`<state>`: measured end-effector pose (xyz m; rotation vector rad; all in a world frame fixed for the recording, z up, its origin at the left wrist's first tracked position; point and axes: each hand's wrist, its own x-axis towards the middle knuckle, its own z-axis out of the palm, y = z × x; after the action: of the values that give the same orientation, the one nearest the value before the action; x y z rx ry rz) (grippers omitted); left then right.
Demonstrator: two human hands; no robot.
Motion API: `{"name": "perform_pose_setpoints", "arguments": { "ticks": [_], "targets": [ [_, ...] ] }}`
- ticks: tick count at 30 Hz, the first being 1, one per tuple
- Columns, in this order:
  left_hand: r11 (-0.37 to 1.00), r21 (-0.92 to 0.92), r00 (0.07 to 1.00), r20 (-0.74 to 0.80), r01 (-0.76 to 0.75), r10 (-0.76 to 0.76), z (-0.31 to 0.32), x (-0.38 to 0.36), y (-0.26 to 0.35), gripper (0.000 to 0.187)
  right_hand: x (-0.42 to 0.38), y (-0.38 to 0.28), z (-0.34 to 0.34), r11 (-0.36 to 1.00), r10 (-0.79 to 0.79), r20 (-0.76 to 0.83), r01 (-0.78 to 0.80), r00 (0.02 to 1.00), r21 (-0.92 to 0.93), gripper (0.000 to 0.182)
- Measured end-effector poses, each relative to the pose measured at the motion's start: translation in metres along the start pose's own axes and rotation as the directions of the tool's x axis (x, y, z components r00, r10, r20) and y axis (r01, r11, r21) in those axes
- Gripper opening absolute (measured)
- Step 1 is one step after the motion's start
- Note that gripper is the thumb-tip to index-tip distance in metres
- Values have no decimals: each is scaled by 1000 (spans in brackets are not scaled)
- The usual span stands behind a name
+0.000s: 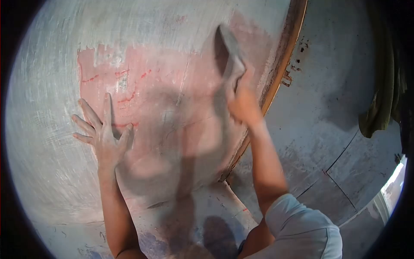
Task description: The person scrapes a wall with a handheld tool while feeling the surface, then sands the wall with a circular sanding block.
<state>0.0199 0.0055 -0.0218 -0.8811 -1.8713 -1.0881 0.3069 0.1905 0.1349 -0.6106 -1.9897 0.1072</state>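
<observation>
My left hand (105, 140) lies flat with spread fingers on a curved, whitish surface (47, 129), at the left edge of a reddish patch (151, 82). Nothing is in it. At the upper right, my right hand (246, 103) is wrapped round the handle of a grey, flat-bladed tool (230, 47). The tool points up and to the left, over the right part of the reddish patch. Motion blurs the tool and my right hand, so I cannot tell whether the blade touches the surface. Red marks run across the patch.
A brown edge strip (282, 64) borders the curved surface on the right. Beyond it is a grey panel (332, 99) with dark seams and small holes. Dark green cloth (379, 103) hangs at the far right. Shadows of the arms fall across the patch.
</observation>
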Motion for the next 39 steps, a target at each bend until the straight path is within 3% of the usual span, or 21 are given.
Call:
{"name": "perform_pose_setpoints", "arguments": {
  "ticks": [1,4,7,10,11,12,13,15,17,20,21,23,25,28,29,31,33,34,36,37,39],
  "targets": [
    [1000,-6,1000,4,1,-1,1,-1,1,102,17,-22,-14,993,107,19,-107,994,40,80],
    [1000,13,1000,-24,2,-2,4,1,1,102,35,-48,-22,981,192,28,-191,981,-7,77],
    [1000,28,999,-43,-11,13,4,-2,2,102,-7,13,15,964,-167,-64,149,984,-222,79],
    [1000,12,1000,-16,7,-7,0,1,2,102,-71,18,33,977,-62,12,63,998,-206,85],
    [1000,5,1000,-9,15,-15,1,2,2,102,-70,4,25,980,160,108,-144,981,-141,87],
    [1000,-1,1000,13,20,-20,1,0,1,102,-72,-3,19,927,376,222,-362,900,-100,89],
    [1000,1,1000,23,14,-14,-1,-1,0,102,-66,18,23,980,-55,22,59,998,-190,91],
    [1000,-11,1000,4,3,-3,-2,0,2,103,-22,11,2,948,-131,6,127,991,-290,86],
    [1000,3,1000,0,7,-7,1,0,2,103,24,-6,-13,984,-41,-28,36,999,-172,81],
    [999,31,1000,-14,13,-12,3,2,2,104,45,-7,-16,991,-51,-42,45,998,-126,78],
    [999,36,1000,-21,13,-12,3,1,2,104,35,-2,-12,991,-50,-41,45,998,-130,78],
    [999,29,1000,-12,17,-17,2,0,4,104,-7,18,9,918,-145,-19,127,989,-375,92],
    [999,33,1000,-14,19,-18,0,1,3,104,-60,35,35,958,-128,2,124,992,-260,96],
    [999,38,1000,6,-2,2,-2,0,0,103,-69,38,39,974,-81,28,85,996,-212,97],
    [1000,17,1000,12,4,-4,-4,-1,1,103,-52,23,25,954,-29,56,44,998,-297,96],
    [1000,-12,1000,21,15,-14,-2,-1,2,103,-1,17,1,927,-191,-8,177,982,-329,90],
    [1000,12,1000,-5,-2,2,0,0,0,103,44,-14,-27,990,-14,32,18,999,-141,86],
    [1000,8,1000,-4,0,0,2,0,1,103,45,-32,-37,989,-14,34,19,999,-145,86],
    [999,29,1000,-17,12,-12,3,0,1,102,44,-56,-50,983,153,108,-141,982,-116,82],
    [1000,24,1000,-12,12,-12,5,-1,1,102,43,-12,-37,978,-82,47,89,996,-186,84],
    [999,45,1000,-11,15,-14,6,0,-1,102,0,13,-13,944,-152,33,155,988,-292,87]
  ]
}}
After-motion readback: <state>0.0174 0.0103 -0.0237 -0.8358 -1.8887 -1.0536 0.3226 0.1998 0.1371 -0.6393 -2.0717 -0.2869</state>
